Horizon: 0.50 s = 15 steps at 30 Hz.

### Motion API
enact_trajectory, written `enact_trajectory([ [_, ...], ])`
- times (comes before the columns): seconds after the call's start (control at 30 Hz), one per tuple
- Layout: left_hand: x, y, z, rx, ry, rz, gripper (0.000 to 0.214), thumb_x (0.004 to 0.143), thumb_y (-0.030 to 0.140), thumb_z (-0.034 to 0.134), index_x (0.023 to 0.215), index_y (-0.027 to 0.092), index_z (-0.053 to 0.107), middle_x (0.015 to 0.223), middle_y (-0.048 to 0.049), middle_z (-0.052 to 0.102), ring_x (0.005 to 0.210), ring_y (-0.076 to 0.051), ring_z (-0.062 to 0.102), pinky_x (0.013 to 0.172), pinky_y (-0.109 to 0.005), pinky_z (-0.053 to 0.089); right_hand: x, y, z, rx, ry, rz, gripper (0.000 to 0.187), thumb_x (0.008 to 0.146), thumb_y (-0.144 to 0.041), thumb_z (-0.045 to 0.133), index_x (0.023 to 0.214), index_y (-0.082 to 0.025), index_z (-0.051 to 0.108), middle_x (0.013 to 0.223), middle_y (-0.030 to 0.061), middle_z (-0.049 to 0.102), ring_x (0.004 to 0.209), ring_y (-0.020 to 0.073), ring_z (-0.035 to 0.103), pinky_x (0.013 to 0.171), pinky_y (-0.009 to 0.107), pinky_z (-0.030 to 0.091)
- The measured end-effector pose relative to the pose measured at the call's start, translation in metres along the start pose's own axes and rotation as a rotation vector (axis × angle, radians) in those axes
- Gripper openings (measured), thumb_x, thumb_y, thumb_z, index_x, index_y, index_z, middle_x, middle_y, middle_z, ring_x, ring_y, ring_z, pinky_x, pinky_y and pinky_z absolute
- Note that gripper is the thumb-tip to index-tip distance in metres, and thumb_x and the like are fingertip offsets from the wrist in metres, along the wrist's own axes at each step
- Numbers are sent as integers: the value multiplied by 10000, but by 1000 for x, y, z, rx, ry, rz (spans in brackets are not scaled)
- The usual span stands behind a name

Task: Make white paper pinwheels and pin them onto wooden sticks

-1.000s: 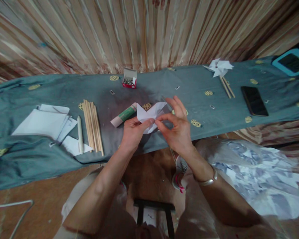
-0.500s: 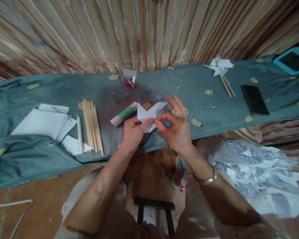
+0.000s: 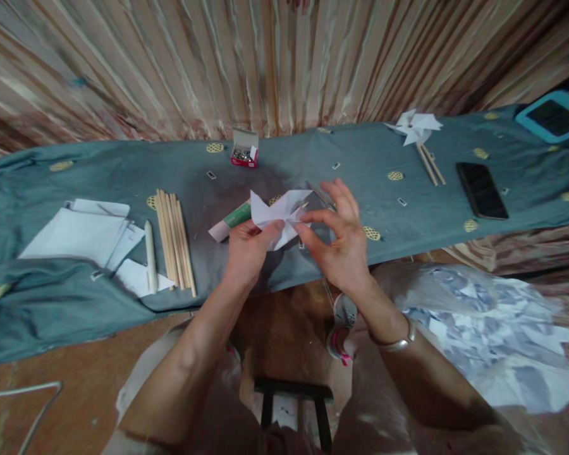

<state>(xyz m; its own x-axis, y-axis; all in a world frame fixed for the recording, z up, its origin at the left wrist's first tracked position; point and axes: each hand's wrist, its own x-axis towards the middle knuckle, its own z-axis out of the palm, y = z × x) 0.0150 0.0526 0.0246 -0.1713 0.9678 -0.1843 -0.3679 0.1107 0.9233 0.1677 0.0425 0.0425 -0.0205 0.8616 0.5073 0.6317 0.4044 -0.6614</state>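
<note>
White folded paper (image 3: 274, 211) is clamped by the left hand (image 3: 247, 250) over the cloth (image 3: 360, 148), presumably so its folds are kept gathered. Its right side is reached by 2 digits of the right hand (image 3: 344, 248); whether it is pinched there cannot be told.

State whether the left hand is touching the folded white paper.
Touching: the head view shows the left hand gripping the folded white paper, its thumb lying over the near side.
</note>
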Motion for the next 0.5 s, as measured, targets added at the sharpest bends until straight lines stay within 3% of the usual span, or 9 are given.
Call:
enact_trajectory([
  [0.1, 8, 6, -7, -57, 80, -13, 184, 516, 255, 820, 652, 174, 726, 696, -10, 734, 631, -145, 634, 650, -267, 494, 8, 19, -13, 21, 78, 62, 113, 866, -340, 625, 904, -258, 693, 1365, 52, 576, 1313, 272, 501, 1102, 520, 387],
  [0.17, 13, 9, -12, -58, 119, -7, 172, 517, 242, 814, 648, 177, 724, 693, -9, 731, 630, -144, 633, 646, -265, 493, 12, 33, -20, 8, 85, 116, 139, 872, -319, 598, 918, -233, 698, 1241, 87, 649, 1174, 262, 603, 963, 459, 499],
  [0.23, 17, 12, -17, -57, 135, 5, 152, 525, 225, 809, 643, 181, 724, 690, -8, 729, 623, -136, 628, 645, -259, 492, 13, 43, -22, -56, 17, 166, 154, 873, -285, 575, 900, -214, 709, 1012, 78, 728, 928, 235, 685, 835, 407, 539],
  [0.3, 19, 13, -19, -72, 136, 23, 144, 523, 212, 812, 635, 186, 725, 690, -9, 730, 619, -129, 625, 649, -254, 493, 12, 48, -21, -127, -76, 175, 162, 868, -255, 563, 878, -214, 720, 893, 54, 749, 813, 219, 691, 793, 378, 534],
  [0.5, 18, 13, -19, -79, 141, 20, 147, 527, 207, 819, 641, 184, 729, 697, -17, 735, 618, -131, 627, 641, -255, 495, 6, 43, -9, -167, -349, 116, 168, 860, -211, 576, 895, -221, 740, 866, 37, 754, 797, 221, 688, 772, 354, 518],
])
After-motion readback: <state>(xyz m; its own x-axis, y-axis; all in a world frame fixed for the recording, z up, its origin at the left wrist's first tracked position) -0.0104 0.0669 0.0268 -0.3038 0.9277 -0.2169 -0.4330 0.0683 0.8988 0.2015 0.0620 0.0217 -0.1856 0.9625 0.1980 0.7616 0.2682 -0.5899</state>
